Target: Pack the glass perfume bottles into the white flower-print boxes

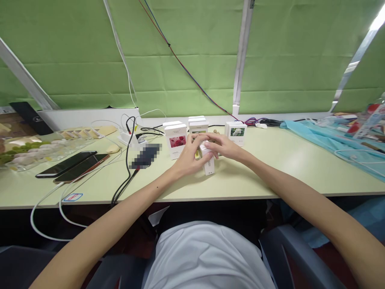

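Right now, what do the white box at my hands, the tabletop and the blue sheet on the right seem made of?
The white box looks like matte cardboard: crisp edges, flat printed side. The tabletop seems smooth laminate with a soft sheen, judging by its even, pale surface. The blue sheet is creased and thin, perhaps plastic or fabric; I can't tell which.

A slim white cardboard box [209, 166] with small dark print along its narrow side is held between the left hand [191, 156] and the right hand [224, 146] — leaning slightly, printed side facing the wearer, upper part mostly hidden by fingers — near the worktop's [237, 185] front edge.
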The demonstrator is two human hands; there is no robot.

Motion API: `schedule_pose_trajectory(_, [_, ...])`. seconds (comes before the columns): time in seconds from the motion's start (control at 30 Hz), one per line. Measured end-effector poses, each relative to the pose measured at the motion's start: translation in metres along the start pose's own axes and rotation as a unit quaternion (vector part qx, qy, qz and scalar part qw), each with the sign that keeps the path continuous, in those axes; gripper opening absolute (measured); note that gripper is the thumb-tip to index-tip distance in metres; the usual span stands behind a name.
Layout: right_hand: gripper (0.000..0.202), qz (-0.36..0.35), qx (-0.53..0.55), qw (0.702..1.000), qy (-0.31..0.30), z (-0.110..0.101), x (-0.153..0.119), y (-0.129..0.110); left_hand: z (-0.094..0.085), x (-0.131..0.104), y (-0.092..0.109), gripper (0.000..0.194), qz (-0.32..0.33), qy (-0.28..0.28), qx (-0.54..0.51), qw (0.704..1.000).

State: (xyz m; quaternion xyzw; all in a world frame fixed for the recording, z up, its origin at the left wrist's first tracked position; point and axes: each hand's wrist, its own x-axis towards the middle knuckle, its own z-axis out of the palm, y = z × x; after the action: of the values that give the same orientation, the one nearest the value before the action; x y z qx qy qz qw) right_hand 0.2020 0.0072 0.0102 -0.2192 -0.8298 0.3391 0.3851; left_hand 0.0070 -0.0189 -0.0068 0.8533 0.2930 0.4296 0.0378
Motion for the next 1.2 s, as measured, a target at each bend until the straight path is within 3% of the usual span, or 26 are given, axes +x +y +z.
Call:
schedule_pose_trajectory(0.53, [0.048,0.027,0.035,0.999,0.005,-0.0001,0.0005,-0.0029,0.0003,-0.0004,0.0017,0.036,-0.019,-0.005,0.001,1.000])
schedule_pose_trajectory(1.2, [0.044,0.044,-0.019,0.999,0.013,0.0016,0.0000,-0.0037,-0.0005,0.0005,0.0045,0.032,-0.027,-0.019,-0.010,0.999])
